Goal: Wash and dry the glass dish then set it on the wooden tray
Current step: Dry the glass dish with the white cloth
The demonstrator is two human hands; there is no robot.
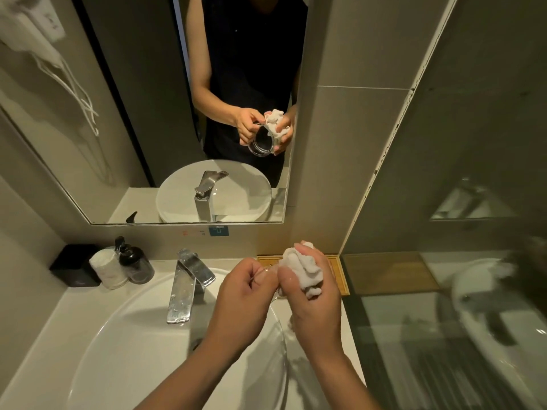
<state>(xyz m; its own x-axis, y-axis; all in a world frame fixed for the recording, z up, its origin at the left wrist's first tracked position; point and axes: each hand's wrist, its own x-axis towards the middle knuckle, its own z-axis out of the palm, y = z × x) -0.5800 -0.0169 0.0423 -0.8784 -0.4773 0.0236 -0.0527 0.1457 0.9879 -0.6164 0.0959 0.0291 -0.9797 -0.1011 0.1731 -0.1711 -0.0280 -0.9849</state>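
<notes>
Two hands meet low in the middle of the frame, above the right rim of the sink. In its grip the left hand pinches the edge of the glass dish between thumb and fingers; only a thin clear rim shows between the hands here, though the mirror above gives a plainer view of a small round clear dish held on its side. The right hand is closed around a bunched white cloth and presses it against the dish, so both grips are full and neither is free.

Just behind the hands, at the back of the bench, lies the wooden tray, mostly hidden by the right hand; what shows of it is bare. Left of the hands stands the tap, with no water running from it. Further left are a dark pump bottle, a white roll and a black box.

Judging by the shut tap and the cloth at work, washing looks done and drying is under way. Whether the dish is already dry cannot be told. Left to do: finish wiping, then set the dish on the tray close behind.
</notes>
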